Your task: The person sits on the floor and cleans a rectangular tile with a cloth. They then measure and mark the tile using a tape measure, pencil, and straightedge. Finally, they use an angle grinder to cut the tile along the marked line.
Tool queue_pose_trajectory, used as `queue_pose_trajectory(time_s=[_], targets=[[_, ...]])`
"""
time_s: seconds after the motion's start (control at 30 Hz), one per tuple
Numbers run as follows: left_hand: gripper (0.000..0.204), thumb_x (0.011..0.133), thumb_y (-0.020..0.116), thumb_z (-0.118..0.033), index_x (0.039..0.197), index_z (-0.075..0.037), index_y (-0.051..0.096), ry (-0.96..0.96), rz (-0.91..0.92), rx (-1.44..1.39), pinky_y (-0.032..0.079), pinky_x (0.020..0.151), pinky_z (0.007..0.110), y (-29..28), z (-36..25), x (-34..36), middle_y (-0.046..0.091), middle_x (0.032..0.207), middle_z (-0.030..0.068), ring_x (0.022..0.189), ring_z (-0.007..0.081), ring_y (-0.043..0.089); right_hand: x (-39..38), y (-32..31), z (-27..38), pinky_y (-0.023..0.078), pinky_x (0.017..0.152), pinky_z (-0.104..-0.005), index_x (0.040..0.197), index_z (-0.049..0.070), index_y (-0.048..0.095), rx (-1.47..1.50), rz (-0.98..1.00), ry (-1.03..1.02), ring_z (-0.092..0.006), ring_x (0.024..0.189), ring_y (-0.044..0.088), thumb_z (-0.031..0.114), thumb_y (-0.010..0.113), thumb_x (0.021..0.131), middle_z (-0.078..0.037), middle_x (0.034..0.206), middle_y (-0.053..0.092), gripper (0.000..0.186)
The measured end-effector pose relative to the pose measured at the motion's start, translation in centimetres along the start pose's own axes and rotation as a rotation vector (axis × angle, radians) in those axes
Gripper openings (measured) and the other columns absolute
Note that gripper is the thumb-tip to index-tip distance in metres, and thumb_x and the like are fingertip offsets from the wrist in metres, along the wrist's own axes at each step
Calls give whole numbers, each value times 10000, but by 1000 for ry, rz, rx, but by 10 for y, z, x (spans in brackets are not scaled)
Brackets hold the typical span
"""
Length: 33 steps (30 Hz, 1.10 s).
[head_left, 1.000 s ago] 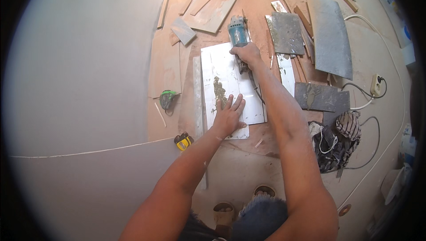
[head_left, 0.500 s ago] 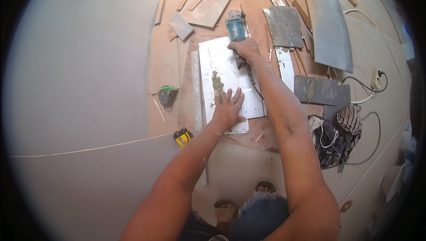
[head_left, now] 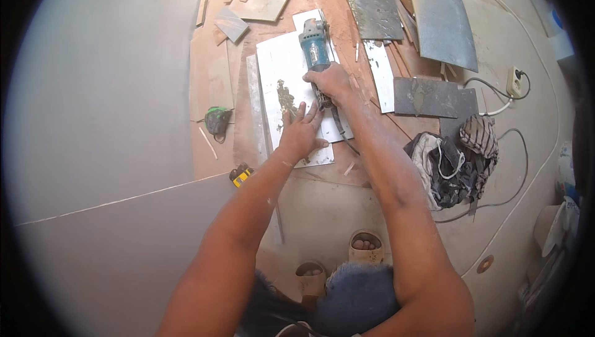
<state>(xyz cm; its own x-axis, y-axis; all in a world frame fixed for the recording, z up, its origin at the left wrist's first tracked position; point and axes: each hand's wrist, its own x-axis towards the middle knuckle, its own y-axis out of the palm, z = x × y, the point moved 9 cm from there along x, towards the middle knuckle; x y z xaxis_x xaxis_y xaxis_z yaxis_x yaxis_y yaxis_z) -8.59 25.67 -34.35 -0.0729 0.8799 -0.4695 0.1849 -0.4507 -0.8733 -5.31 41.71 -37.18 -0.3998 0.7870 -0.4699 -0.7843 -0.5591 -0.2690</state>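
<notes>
My right hand [head_left: 330, 83] is wrapped round the body of a teal angle grinder [head_left: 317, 52], its head pointing away from me and its disc edge-on at the right side. The grinder is over the right part of a white tile [head_left: 271, 58], whose surface carries a smear of dried grey-green mortar. My left hand [head_left: 301, 133] lies on the near part of the tile with fingers spread, close to the grinder's rear end. Whether the disc touches the tile, I cannot make out. From the grinder's back a dark cord [head_left: 341, 127] runs toward me under my right forearm.
Left of the tile lie a green-and-black tape measure [head_left: 217, 121] and a yellow-black tool [head_left: 241, 175]. Grey tile pieces [head_left: 378, 13] and a large grey slab [head_left: 439, 17] lie at the right. A socket block [head_left: 514, 83] and a bundle of cloth [head_left: 455, 163] are farther right.
My right hand has drawn the grinder back toward me over the tile, closer to my left hand. My left hand stays on the tile. The whole view has shifted slightly.
</notes>
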Motion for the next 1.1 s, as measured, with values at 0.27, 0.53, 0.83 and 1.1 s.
queue_pose_trajectory(time_s=[0.27,0.53,0.83,1.1], targets=[[868,774,763,-504,1484,-134,430,29,-40,-22,188,1162,646,0,2,-3,354,1575,140,1500,378,201,-52,-4,-23,543,886,-400,1147,-147,588,-48,13,-1,-386,1033,678,370,806,641,-301,1092,674,755],[828,788,774,-436,1479,-121,446,38,-22,33,196,1160,633,3,5,-3,247,1636,87,1498,359,220,-104,-9,-43,545,807,-374,1046,-126,632,1,-73,-63,-323,905,698,356,829,633,-259,968,699,665],[812,814,757,-421,1488,-113,425,26,-48,95,217,1151,633,6,6,-1,235,1640,83,1496,355,230,-158,-15,-65,538,821,-381,1062,-119,623,-30,-58,-63,-340,931,689,344,824,651,-260,990,696,650],[900,786,773,-452,1507,-80,383,39,-39,68,214,1151,623,-2,-2,-3,255,1634,83,1496,349,233,-199,-19,-82,534,826,-390,1078,-80,627,0,-18,-42,-325,921,691,328,833,673,-245,972,699,611]])
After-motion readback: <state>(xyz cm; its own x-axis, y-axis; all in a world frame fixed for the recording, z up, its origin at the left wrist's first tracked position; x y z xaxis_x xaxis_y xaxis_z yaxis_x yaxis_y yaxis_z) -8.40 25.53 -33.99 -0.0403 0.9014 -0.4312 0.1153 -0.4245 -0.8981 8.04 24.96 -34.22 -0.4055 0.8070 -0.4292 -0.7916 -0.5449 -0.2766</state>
